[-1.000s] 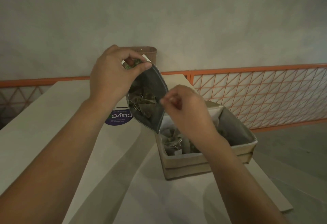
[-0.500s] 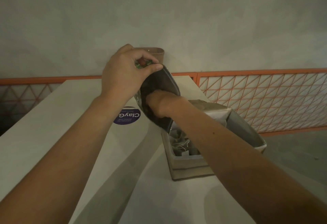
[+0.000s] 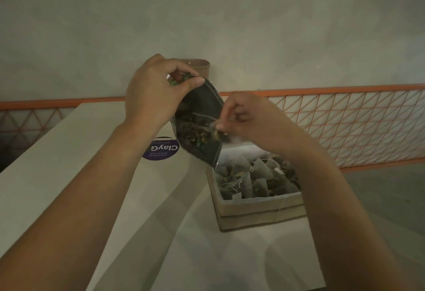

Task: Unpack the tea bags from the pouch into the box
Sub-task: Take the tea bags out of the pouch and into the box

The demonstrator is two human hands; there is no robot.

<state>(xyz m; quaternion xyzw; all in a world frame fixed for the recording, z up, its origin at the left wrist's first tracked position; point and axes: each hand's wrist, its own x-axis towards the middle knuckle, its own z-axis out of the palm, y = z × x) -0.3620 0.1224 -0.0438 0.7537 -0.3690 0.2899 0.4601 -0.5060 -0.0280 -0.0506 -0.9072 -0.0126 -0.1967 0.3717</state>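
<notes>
Pale table against a grey wall, orange mesh railing behind. Round purple sticker on the table reads "ClayG…" upside down (rest hidden by the pouch; small print too fine to read). Left hand pinches the top edge of the silver-lined pouch, holding it open and tilted above the box's far-left corner. Right hand, fingers curled, pinches a tea bag at the pouch mouth. Box sits on the table just below, filled with pyramid tea bags with strings. Brown woven container stands behind the left hand.
</notes>
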